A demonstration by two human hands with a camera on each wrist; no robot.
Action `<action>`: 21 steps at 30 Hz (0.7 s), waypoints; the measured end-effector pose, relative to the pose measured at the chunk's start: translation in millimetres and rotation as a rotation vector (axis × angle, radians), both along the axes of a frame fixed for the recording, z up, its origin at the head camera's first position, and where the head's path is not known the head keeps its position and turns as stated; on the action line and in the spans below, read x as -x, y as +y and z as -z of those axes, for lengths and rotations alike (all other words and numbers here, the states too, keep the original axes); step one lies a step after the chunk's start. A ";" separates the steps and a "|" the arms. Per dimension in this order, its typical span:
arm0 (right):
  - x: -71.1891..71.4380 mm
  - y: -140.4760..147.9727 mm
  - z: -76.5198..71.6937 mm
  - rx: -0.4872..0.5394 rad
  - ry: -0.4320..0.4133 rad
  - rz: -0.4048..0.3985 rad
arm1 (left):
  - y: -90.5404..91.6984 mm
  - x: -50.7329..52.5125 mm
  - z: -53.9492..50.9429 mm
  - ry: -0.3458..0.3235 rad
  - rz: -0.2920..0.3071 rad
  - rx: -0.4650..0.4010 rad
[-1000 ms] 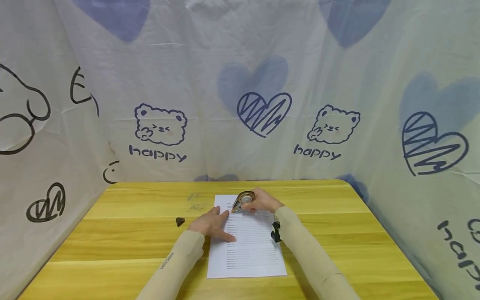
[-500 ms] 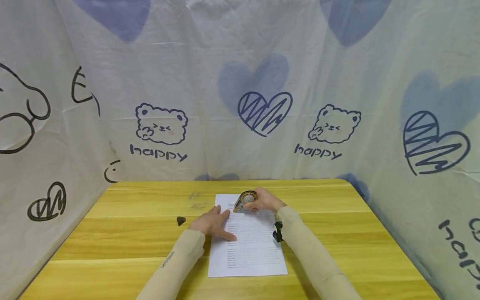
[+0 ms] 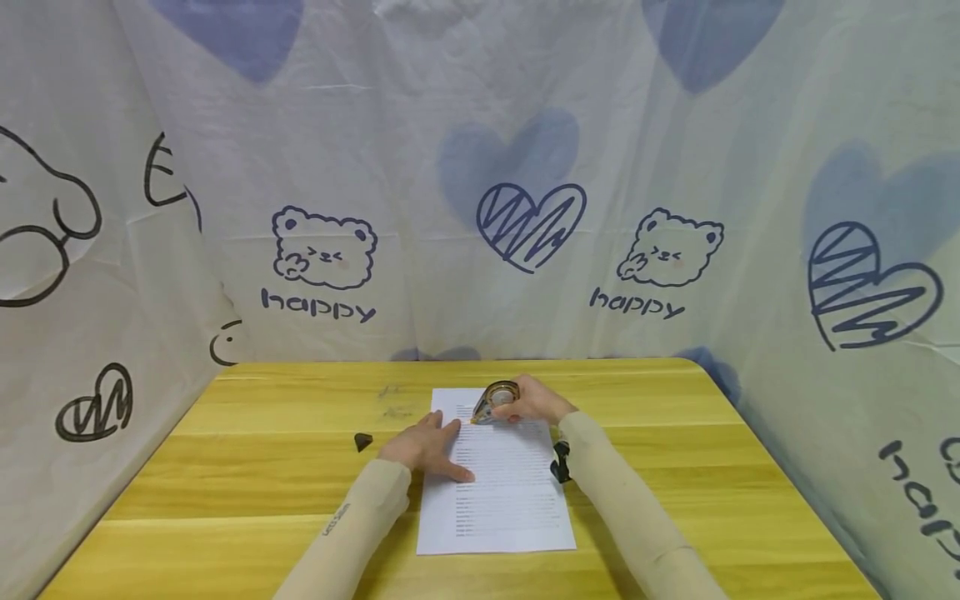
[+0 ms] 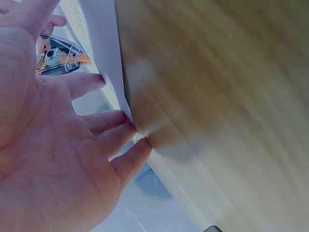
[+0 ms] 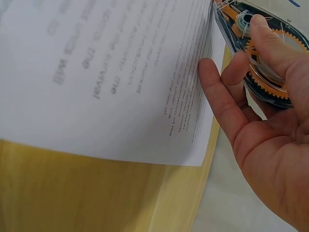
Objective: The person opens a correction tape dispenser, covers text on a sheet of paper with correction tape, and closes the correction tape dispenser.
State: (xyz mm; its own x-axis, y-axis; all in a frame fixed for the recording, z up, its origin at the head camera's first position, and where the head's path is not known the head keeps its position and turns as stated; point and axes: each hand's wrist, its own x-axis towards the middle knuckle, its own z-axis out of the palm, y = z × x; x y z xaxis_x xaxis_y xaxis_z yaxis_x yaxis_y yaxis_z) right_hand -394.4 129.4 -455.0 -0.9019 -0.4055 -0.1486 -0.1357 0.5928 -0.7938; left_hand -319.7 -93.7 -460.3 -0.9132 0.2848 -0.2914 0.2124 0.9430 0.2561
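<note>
A printed white sheet (image 3: 510,508) lies on the wooden table. My left hand (image 3: 429,450) rests spread over its left edge; in the left wrist view the fingertips of that hand (image 4: 63,130) touch the paper edge and table. My right hand (image 3: 534,402) pinches a correction tape dispenser (image 3: 495,400), its orange tip down on the upper lines of print. The right wrist view shows the thumb on the dispenser's clear side (image 5: 270,53), orange gear inside, with other fingers of the right hand (image 5: 260,116) against the sheet (image 5: 120,72).
A small black piece (image 3: 363,442) sits on the table (image 3: 247,467) left of my left hand. White cloth (image 3: 420,100) printed with hearts and bears hangs behind the table and at both sides.
My right hand and the dispenser have moved slightly to the right along the upper lines of print. My left hand stays in place on the sheet.
</note>
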 end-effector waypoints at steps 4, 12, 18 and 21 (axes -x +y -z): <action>0.3 2.0 0.3 -0.014 -0.003 0.005 | 0.0 0.4 0.6 -0.004 -0.003 0.000; -0.4 7.3 -1.8 0.012 -0.006 -0.020 | -0.7 -1.0 -1.4 -0.005 -0.001 -0.007; 0.3 7.3 -2.3 0.008 -0.012 -0.015 | -1.1 -1.2 -1.7 -0.001 0.001 -0.007; 1.3 7.2 -1.0 -0.016 -0.020 0.003 | -1.8 -1.9 -1.0 -0.003 -0.003 -0.008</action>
State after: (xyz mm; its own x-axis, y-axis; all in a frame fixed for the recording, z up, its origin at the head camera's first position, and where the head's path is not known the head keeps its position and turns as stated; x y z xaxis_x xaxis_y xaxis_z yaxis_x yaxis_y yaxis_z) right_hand -395.7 136.7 -454.0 -0.8999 -0.4004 -0.1728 -0.1182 0.6054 -0.7871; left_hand -317.8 -95.5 -459.3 -0.9131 0.2844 -0.2920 0.2088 0.9416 0.2643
